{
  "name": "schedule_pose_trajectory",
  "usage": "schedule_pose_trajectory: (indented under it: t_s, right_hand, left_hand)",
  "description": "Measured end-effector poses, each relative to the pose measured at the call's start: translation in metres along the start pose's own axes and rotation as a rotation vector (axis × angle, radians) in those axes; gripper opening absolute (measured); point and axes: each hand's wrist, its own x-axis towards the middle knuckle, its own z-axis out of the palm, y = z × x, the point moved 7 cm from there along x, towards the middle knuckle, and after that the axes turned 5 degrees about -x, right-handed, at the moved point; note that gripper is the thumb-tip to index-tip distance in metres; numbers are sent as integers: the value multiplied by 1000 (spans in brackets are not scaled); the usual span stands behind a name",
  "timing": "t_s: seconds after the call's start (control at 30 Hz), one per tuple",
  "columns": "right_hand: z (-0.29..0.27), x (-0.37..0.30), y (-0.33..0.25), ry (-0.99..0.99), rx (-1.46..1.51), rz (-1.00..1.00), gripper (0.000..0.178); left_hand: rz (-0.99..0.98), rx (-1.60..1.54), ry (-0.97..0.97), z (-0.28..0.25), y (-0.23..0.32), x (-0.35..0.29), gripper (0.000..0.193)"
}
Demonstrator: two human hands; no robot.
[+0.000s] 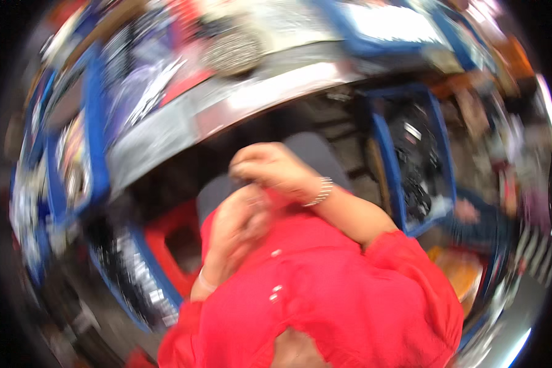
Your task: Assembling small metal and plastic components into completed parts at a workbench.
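Note:
My right hand (275, 167), with a beaded bracelet (322, 191) at its wrist, is in front of my body with its fingers curled closed. Whatever those fingers hold, if anything, is hidden. Just below and to the left, close to it, is my left hand (242, 224). Motion smears its fingers, so their grip does not show. A pale band (207, 281) circles the left wrist. Both hands are over my lap and red shirt (325, 294), on the near side of the worktable edge (276, 92).
Blue bins stand at the left (95, 129) and far right (386, 46) of the table. A blue crate (383, 159) with black packed items is to my right, another (144, 260) to my lower left. A round greyish coil-like thing (233, 52) lies on the table. Everything is blurred.

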Motion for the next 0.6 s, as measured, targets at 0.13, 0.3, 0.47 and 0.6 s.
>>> schedule_pose_trajectory:
  t_s: [0.13, 0.3, 0.47, 0.6]
  right_hand:
    - [24, -4, 19, -130, 139, 163, 12]
    - [33, -10, 29, -112, 4, 141, 14]
    - [52, -14, 30, -165, 107, 149, 17]
    - [56, -12, 35, -196, 97, 173, 18]
  left_hand:
    - [35, -54, -160, 0, -8, -17, 22]
    - [185, -177, -238, -7, -11, -18, 24]
    - [261, -305, -264, -8, -11, -23, 25]
    - [285, -302, -288, -11, -9, -27, 27]
